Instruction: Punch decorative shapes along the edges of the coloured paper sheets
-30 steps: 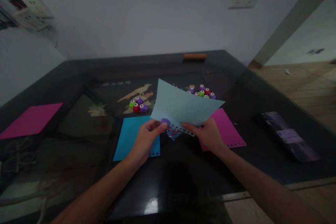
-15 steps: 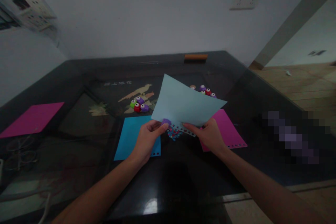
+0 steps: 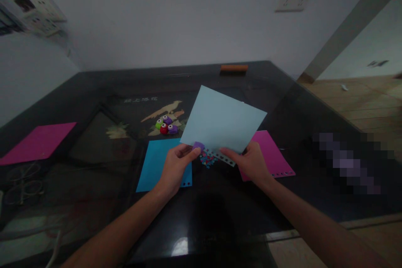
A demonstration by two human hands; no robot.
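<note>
My left hand (image 3: 176, 163) is closed round a small purple craft punch (image 3: 198, 146), its thumb pressing on top. The punch sits at the near edge of a pale blue paper sheet (image 3: 223, 118). My right hand (image 3: 250, 160) pinches that sheet near its right corner, thumb on top and fingers beneath. A row of punched holes runs along the sheet's near edge between my hands. Under it, on the table, lies a pile of tiny coloured paper cut-outs (image 3: 207, 159). The sheet is held tilted above the dark table.
A blue sheet (image 3: 157, 163) and a pink sheet (image 3: 270, 155), both with punched holes, lie either side. Several owl-like punches (image 3: 164, 128) stand behind the blue one. Another pink sheet (image 3: 39, 142) and scissors (image 3: 23, 184) are far left. An orange-brown bar (image 3: 234, 68) lies at the back.
The pale blue sheet has tilted up and flattened slightly, now covering most of the punches behind it on the right. My hands have hardly moved.
</note>
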